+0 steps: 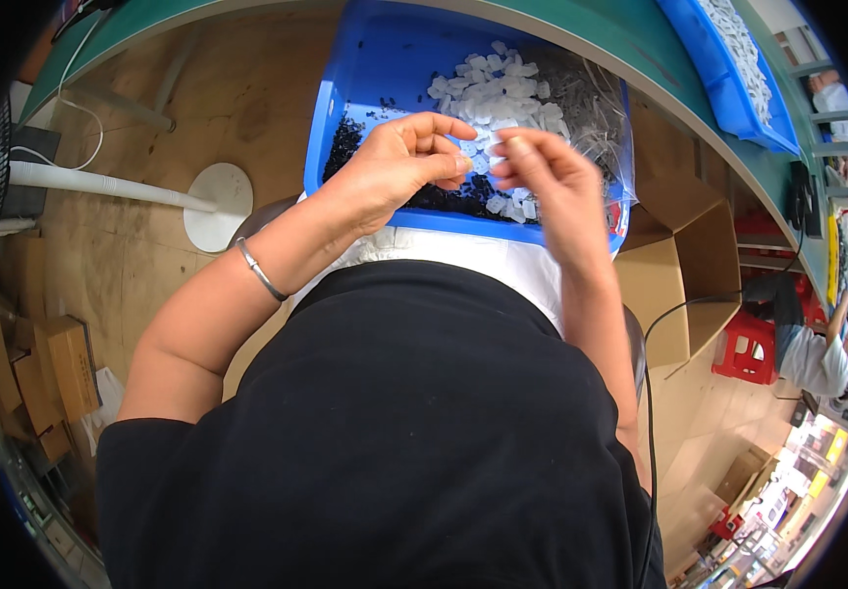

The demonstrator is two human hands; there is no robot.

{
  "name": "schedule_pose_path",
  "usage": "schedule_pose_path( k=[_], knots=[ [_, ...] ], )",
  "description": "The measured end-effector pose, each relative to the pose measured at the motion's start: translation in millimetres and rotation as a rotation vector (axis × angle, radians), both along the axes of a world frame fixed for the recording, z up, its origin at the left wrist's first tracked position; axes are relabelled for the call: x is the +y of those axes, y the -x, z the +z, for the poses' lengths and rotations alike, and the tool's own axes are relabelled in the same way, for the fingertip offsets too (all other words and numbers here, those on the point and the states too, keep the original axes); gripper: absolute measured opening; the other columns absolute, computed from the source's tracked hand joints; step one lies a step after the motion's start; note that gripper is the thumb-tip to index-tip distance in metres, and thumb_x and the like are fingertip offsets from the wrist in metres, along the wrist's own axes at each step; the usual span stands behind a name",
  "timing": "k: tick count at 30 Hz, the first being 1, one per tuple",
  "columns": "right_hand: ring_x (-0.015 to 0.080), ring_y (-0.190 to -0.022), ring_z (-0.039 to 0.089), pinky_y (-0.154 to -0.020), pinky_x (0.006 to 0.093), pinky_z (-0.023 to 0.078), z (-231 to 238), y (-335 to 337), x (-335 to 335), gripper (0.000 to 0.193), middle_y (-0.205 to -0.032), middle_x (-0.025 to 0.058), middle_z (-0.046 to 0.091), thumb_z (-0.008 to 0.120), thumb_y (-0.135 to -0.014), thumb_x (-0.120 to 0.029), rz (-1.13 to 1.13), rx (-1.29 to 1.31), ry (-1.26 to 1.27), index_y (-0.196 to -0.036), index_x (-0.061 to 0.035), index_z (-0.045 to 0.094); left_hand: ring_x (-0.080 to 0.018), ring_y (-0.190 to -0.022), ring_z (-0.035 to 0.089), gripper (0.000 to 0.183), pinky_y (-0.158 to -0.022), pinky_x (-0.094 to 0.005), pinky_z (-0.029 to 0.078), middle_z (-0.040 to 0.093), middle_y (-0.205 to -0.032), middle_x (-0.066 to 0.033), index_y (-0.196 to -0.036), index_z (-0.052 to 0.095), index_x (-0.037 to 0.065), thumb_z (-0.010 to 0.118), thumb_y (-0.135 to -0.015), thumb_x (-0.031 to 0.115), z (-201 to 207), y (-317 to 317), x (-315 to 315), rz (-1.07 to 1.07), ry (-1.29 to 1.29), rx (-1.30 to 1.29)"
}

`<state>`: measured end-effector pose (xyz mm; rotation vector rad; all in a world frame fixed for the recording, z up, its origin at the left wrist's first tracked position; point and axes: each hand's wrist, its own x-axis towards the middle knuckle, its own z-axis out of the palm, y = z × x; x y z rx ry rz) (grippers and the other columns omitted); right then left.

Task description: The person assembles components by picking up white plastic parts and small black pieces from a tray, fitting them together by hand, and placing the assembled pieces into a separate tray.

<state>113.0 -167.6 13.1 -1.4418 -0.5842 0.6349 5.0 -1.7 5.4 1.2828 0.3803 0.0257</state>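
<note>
Over a blue plastic tray (318,147) my two hands are raised close together, fingertips facing. My left hand (409,157) has its fingers curled, with thumb and fingertips brought close; anything between them is too small to make out. My right hand (554,177) is pinched and slightly smeared by motion, and what it holds, if anything, is hidden. Under the hands lies a pile of small translucent white plastic pieces (488,88). Tiny black parts (345,147) are scattered along the tray's left and near sides. Clear plastic bags (596,108) fill the tray's right side.
A green table edge (630,44) curves across the back, with another blue bin (748,88) of white pieces on it. An open cardboard box (684,265) stands at the right, a white round stand base (218,206) at the left. Farther right, a person sits near a red stool (746,351).
</note>
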Motion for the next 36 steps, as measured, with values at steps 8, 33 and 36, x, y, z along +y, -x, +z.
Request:
schedule_pose_path(
  k=[8, 33, 36],
  knots=[
    [0.0240, -0.074, 0.067, -0.068, 0.0326, 0.051, -5.5, -50.3, -70.1, 0.016, -0.084, 0.0122, 0.069, 0.065, -0.085, -0.010, -0.343, -0.718, 0.794, -0.100, -0.0032, 0.069, -0.0130, -0.086, 0.062, 0.028, -0.082, -0.0269, 0.051, 0.066, -0.094, -0.0067, -0.113, 0.061, -0.002, 0.065, -0.090, 0.013, -1.3, -1.7, 0.5, 0.021, -0.019, -0.027],
    [0.0379, -0.083, 0.062, -0.074, 0.0426, 0.049, -16.3, -54.6, -69.0, 0.007, -0.088, 0.0176, 0.065, 0.064, -0.082, -0.005, -0.160, -0.879, 0.838, -0.087, -0.0007, 0.063, -0.0112, -0.085, 0.061, 0.019, -0.078, -0.0244, 0.051, 0.063, -0.095, -0.0051, -0.106, 0.062, -0.001, 0.063, -0.092, 0.010, 1.0, 0.6, -1.2, 0.028, 0.026, 0.094],
    [0.0350, -0.078, 0.063, -0.073, 0.0402, 0.050, -12.5, -53.3, -68.8, 0.004, -0.085, 0.0184, 0.065, 0.061, -0.084, -0.004, -0.216, -0.755, 0.804, -0.087, -0.0004, 0.062, -0.0107, -0.089, 0.061, 0.020, -0.077, -0.0239, 0.049, 0.063, -0.096, -0.0044, -0.107, 0.063, 0.000, 0.064, -0.090, 0.011, 0.3, 0.2, 2.4, 0.001, -0.049, 0.128]
  ],
)
